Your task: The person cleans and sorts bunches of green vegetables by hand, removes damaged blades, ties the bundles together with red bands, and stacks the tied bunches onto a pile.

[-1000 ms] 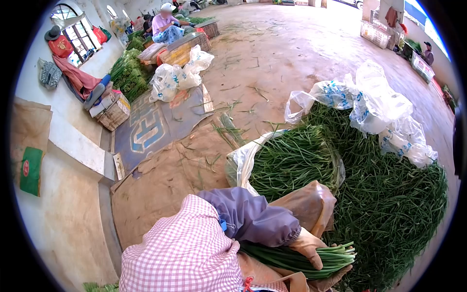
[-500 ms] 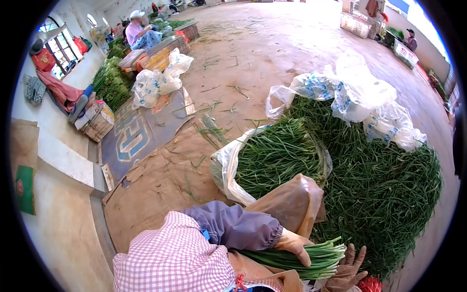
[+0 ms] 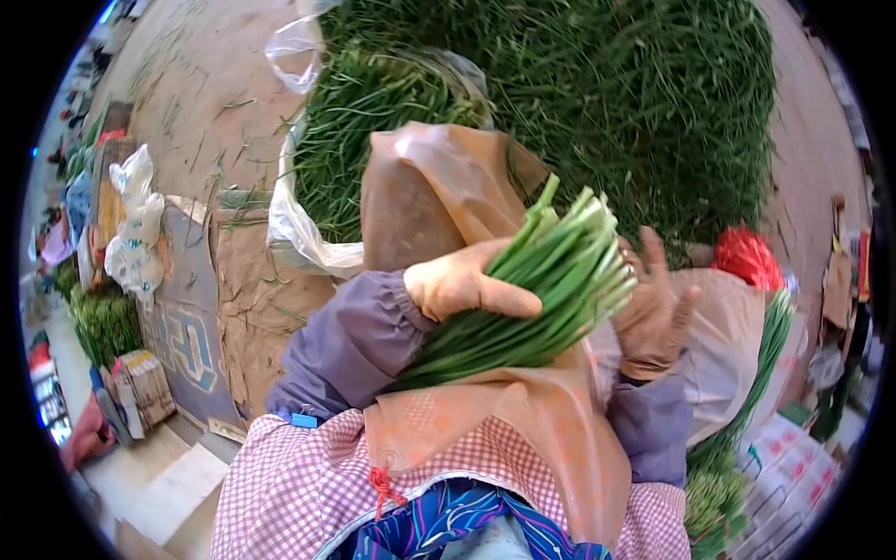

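Note:
My left hand, in a tan glove, is closed around a bunch of chives. The pale cut ends point up and right, and the green leaves trail down-left across my lap. Beside those ends, my right hand, in a brownish glove, is open with its fingers spread. Beneath the bunch lies a translucent orange-brown apron, also draped over my knee. Beyond the knee stands a white plastic bag filled with loose chives.
A large heap of chives spreads ahead and right. Red plastic strings sit right of my right hand. More bunched chives lie low at the right. Cardboard covers the floor at left, near a wicker box.
My view has tilted down toward my lap. My left hand still holds the bunch, now tilted with its cut ends higher. My right hand stays spread beside the ends.

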Tool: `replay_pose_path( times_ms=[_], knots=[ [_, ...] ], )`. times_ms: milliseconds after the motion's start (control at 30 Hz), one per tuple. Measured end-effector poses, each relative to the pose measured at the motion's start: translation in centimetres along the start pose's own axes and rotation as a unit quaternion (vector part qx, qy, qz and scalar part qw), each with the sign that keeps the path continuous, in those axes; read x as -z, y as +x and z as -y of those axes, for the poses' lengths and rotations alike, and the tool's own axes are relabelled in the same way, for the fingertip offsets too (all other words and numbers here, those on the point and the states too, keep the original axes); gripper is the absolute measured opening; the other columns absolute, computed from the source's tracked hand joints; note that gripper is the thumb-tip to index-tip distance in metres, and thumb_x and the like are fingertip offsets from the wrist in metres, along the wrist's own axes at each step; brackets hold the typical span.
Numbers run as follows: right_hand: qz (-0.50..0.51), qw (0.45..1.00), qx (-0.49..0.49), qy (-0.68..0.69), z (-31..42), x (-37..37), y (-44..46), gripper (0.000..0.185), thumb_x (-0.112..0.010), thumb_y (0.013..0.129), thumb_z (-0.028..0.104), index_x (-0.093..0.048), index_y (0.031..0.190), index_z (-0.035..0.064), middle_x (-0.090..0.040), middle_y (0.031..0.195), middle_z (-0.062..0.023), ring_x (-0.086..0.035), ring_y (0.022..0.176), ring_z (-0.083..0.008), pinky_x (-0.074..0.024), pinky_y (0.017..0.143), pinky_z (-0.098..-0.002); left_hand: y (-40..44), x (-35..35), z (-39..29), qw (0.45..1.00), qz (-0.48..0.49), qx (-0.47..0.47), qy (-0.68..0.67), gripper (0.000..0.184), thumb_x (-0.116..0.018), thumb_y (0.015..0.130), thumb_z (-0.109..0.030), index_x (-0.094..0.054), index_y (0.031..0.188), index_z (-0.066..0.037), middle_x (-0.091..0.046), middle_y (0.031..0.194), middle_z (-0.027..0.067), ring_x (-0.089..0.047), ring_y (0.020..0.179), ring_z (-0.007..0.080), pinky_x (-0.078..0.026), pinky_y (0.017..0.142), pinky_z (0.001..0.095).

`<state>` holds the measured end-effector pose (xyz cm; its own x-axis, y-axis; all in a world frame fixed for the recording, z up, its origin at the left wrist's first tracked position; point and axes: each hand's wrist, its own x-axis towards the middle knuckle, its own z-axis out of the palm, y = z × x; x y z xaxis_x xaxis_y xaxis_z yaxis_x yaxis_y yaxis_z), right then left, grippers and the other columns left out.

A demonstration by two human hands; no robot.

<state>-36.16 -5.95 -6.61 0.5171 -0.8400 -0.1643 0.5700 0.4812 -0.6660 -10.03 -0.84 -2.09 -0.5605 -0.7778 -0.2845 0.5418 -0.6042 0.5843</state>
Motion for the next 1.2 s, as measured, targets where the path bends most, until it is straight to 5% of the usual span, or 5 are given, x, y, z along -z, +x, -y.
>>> replay_pose_path(
  times_ms=[433,600,767,933,1200],
  knots=[
    [-0.007,0.999,-0.014,0.042,-3.4,-6.6,5.5,0.066,-0.074,0.081,0.034,-0.042,0.134,0.0096,-0.057,0.122,-0.0154,-0.058,0.112,-0.0296,-0.049,0.098,-0.0429,1.2,0.8,-0.8,0.972,-0.04,0.056,0.226,0.075,-0.075,0.081,-0.018,-0.035,0.141,-0.001,-0.052,0.13,0.0078,-0.046,0.121,0.0171,-0.035,0.104,0.0334],
    [0.0,0.999,-0.025,0.036,-2.6,-6.2,5.2,0.055,-0.075,0.08,0.026,-0.05,0.126,0.0111,-0.061,0.115,-0.0163,-0.06,0.108,-0.0305,-0.0507,0.095,-0.0432,1.4,1.2,-0.8,0.986,0.036,0.06,0.154,0.076,-0.073,0.08,-0.014,-0.033,0.143,-0.002,-0.052,0.131,0.0078,-0.046,0.121,0.0169,-0.035,0.105,0.0325],
    [-0.102,0.955,0.124,-0.249,-0.7,-5.9,5.3,0.049,-0.073,0.083,0.031,-0.057,0.123,0.0085,-0.056,0.125,-0.0104,-0.052,0.113,-0.0221,-0.0416,0.099,-0.0324,1.6,0.7,0.5,0.982,-0.056,0.026,0.176,0.077,-0.076,0.078,-0.015,-0.035,0.141,-0.002,-0.055,0.127,0.0076,-0.05,0.117,0.0168,-0.039,0.103,0.0323],
    [0.076,0.764,0.101,-0.633,1.4,-6.7,6.2,0.036,-0.074,0.079,0.028,-0.068,0.106,0.0056,-0.056,0.124,-0.0177,-0.051,0.115,-0.0303,-0.0409,0.098,-0.0393,1.7,0.5,0.4,0.977,-0.061,0.04,0.2,0.075,-0.076,0.079,-0.016,-0.036,0.141,-0.002,-0.055,0.124,0.007,-0.051,0.116,0.0167,-0.04,0.101,0.0326],
    [-0.001,0.947,0.015,-0.322,-0.7,-5.5,6.8,0.013,-0.067,0.087,0.014,-0.066,0.087,0.0015,-0.06,0.115,-0.0139,-0.056,0.096,-0.0146,-0.044,0.085,-0.0288,1.7,1.5,0.5,0.983,-0.017,0.054,0.175,0.075,-0.073,0.082,-0.018,-0.032,0.143,-0.002,-0.055,0.125,0.0079,-0.052,0.115,0.0165,-0.041,0.101,0.0318]
  ],
)
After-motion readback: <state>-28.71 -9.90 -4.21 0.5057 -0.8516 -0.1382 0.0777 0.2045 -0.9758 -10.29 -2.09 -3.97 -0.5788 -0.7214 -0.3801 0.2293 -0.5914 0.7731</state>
